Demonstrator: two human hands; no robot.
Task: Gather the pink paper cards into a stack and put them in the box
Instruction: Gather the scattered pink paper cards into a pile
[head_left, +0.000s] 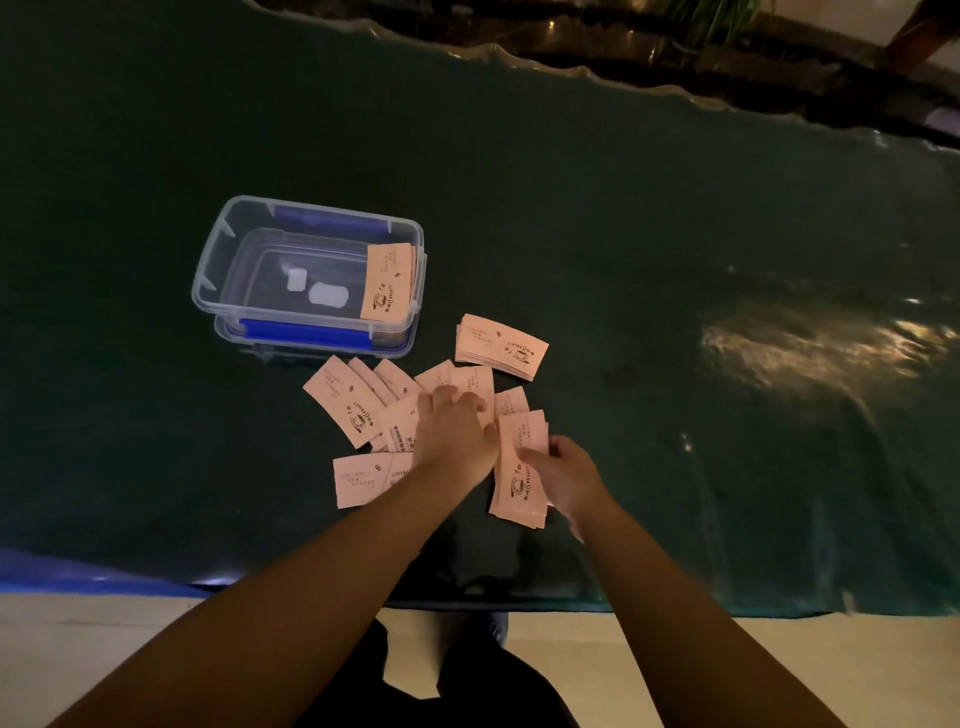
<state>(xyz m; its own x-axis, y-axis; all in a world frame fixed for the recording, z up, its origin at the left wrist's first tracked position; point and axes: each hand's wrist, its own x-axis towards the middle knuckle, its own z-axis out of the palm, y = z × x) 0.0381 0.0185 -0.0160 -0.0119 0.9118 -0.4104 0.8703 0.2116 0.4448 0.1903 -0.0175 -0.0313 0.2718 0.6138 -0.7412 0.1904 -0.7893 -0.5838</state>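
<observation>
Several pink paper cards (347, 404) printed with a coffee cup lie fanned out on the dark green table cover. My left hand (453, 431) rests flat on the middle of this loose pile, fingers spread over the cards. My right hand (563, 475) grips a stack of pink cards (519, 467) by its right edge, just right of the pile. Another neat stack (501, 345) lies farther back. The clear plastic box (218, 270) stands open at the left rear, with pink cards (389, 280) leaning against its right inner wall.
The box has blue clip handles and sits on its lid; two small white pieces (317, 291) lie on its floor. The table's near edge (675, 610) runs just in front of my body. A wavy plastic edge borders the far side.
</observation>
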